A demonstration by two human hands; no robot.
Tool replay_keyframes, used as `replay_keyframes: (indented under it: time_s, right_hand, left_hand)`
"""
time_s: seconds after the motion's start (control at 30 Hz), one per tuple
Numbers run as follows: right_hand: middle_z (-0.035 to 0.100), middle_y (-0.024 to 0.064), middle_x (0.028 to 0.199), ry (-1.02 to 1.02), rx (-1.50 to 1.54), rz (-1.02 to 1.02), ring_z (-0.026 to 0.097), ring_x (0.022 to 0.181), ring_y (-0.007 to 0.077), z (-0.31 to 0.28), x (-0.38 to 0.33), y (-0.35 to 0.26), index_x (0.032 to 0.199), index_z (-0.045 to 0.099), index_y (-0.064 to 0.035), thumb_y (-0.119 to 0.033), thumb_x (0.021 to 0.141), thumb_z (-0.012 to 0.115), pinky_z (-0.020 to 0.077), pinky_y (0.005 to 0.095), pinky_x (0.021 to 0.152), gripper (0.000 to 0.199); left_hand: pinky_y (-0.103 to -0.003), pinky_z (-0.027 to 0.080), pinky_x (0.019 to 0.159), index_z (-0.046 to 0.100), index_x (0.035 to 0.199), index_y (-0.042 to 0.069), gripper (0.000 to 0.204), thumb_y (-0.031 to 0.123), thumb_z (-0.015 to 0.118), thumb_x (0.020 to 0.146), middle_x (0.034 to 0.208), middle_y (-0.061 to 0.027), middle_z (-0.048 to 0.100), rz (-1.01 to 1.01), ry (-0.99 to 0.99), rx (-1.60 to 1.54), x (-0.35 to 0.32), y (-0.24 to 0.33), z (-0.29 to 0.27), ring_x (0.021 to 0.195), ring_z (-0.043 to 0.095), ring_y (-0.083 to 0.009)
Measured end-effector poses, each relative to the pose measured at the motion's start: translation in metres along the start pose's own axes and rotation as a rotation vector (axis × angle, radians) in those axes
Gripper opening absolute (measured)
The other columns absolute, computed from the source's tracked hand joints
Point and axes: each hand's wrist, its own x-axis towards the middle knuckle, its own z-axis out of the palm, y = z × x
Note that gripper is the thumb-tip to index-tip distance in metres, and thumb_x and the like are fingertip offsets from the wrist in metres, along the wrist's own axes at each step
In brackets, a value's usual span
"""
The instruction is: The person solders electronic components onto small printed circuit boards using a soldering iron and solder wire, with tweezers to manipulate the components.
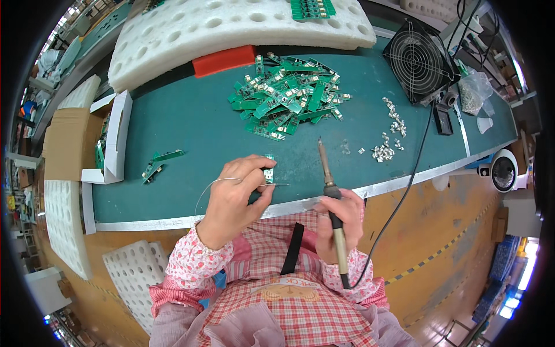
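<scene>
One thin wire [281, 184] sits pinched in the left hand [232, 195], its fingertips at a small green board [269, 174], six o'clock from the board heap [289, 95]; the right hand [348, 214] grips a soldering iron [330, 184] pointing toward twelve.

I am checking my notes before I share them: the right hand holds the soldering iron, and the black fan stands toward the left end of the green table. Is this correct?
Not fully: the head view shows the black fan toward the right end of the green table, not the left. The right hand does hold the soldering iron.
</scene>
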Motion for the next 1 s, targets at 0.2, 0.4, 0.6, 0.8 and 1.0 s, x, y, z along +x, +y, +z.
replay_keyframes:
  time_s: [0.2, 0.4, 0.6, 0.8, 1.0]
  right_hand:
    - [0.066, 0.002, 0.067, 0.102, 0.186, 0.09, 0.063, 0.059, 0.015, -0.01, -0.018, 0.012, 0.106, 0.06, -0.0022, -0.015, 0.091, 0.064, 0.0409, 0.0482, 0.098, 0.02]
    - [0.062, 0.0016, 0.06, 0.001, 0.363, 0.106, 0.059, 0.052, 0.0149, -0.002, -0.019, 0.008, 0.093, 0.064, -0.0051, -0.011, 0.085, 0.068, 0.0444, 0.0468, 0.094, 0.01]
    - [0.062, 0.0022, 0.06, -0.012, 0.369, 0.08, 0.058, 0.051, 0.0155, 0.003, -0.016, 0.006, 0.093, 0.064, -0.0053, -0.009, 0.084, 0.067, 0.045, 0.0462, 0.093, 0.01]
    - [0.062, 0.0025, 0.06, -0.03, 0.364, 0.062, 0.06, 0.052, 0.0156, 0.005, -0.016, 0.006, 0.092, 0.064, -0.0053, -0.008, 0.083, 0.068, 0.0461, 0.0466, 0.092, 0.01]
    - [0.062, 0.0014, 0.061, -0.028, 0.364, 0.061, 0.059, 0.052, 0.0147, 0.006, -0.013, 0.004, 0.093, 0.065, -0.0056, -0.007, 0.083, 0.068, 0.0469, 0.0456, 0.092, 0.01]
  left_hand:
    - [-0.036, 0.052, 0.081, 0.052, 0.074, 0.002, 0.022, -0.001, 0.073, 0.08, 0.112, -0.0132, 0.071, -0.13, 0.02, -0.127, -0.01, 0.008, -0.01, 0.099, 0.067, -0.0307]
    - [-0.038, 0.05, 0.08, 0.053, 0.073, 0.002, 0.018, -0.003, 0.068, 0.082, 0.109, -0.0138, 0.072, -0.035, 0.064, -0.006, -0.021, 0.008, -0.01, 0.093, 0.065, -0.0318]
    - [-0.04, 0.049, 0.082, 0.052, 0.069, 0.003, 0.02, -0.002, 0.07, 0.077, 0.112, -0.0122, 0.071, 0.0, 0.036, 0.008, -0.021, 0.009, -0.008, 0.093, 0.063, -0.0307]
    - [-0.04, 0.047, 0.084, 0.053, 0.069, 0.004, 0.02, -0.002, 0.071, 0.075, 0.111, -0.0096, 0.07, -0.018, 0.031, 0.032, -0.02, 0.008, -0.006, 0.092, 0.063, -0.0293]
    - [-0.04, 0.046, 0.083, 0.053, 0.069, 0.004, 0.02, -0.002, 0.071, 0.074, 0.108, -0.0083, 0.07, -0.033, 0.043, 0.053, -0.018, 0.009, -0.004, 0.092, 0.064, -0.0283]
